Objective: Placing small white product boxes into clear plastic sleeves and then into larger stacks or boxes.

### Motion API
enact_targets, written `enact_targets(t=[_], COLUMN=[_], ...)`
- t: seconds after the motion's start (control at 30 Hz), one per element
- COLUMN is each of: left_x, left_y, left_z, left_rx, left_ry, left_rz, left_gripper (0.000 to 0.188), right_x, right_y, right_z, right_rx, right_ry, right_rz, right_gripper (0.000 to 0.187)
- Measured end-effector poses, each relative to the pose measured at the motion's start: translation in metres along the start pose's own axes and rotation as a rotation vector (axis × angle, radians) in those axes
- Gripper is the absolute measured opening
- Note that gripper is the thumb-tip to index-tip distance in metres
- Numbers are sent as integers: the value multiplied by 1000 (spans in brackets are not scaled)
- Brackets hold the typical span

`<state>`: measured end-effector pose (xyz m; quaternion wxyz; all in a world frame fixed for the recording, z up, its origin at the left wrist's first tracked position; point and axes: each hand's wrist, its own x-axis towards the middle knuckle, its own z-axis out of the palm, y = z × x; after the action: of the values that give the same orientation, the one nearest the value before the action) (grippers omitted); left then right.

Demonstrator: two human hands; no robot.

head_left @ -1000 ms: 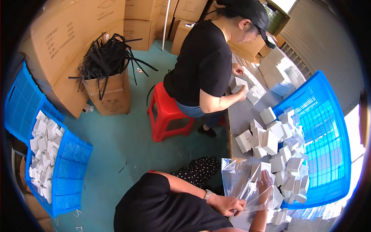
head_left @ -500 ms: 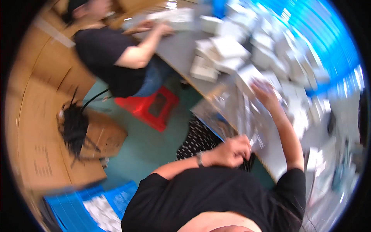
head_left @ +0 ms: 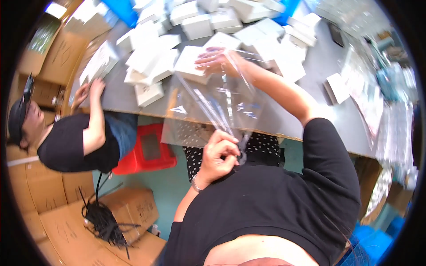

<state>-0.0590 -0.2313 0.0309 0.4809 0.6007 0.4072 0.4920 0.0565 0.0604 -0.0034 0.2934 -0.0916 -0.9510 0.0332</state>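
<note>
Two hands: we hold a clear bag (head_left: 222,106) open.
Left hand (head_left: 220,153): pinches bag's near edge.
Right hand (head_left: 216,60): spread inside bag, over a white box (head_left: 191,64).
Left: box not bagged; many boxes (head_left: 213,20) wait on the table (head_left: 319,66).

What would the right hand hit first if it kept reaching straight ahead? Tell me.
The right hand, reaching inside the clear plastic bag, points at a small white box on the grey table. It seems to touch that box already, though depth is unclear.
</note>
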Motion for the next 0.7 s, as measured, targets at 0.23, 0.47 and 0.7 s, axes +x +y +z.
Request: enact_targets(t=[0.23, 0.47, 0.7], left_x=[14, 6, 13], left_y=[-13, -20, -37], left_z=[7, -4, -1], left_rx=[-66, 4, -138], left_ry=[152, 231, 107], left_rz=[10, 19, -112], left_gripper=[16, 17, 13], right_x=[-18, -156, -376], right_y=[-42, -126, -41], right_z=[4, -111, -223], right_rx=[-210, 25, -856], right_ry=[77, 284, -141], right_rz=[194, 697, 1369], right_gripper=[49, 26, 62])
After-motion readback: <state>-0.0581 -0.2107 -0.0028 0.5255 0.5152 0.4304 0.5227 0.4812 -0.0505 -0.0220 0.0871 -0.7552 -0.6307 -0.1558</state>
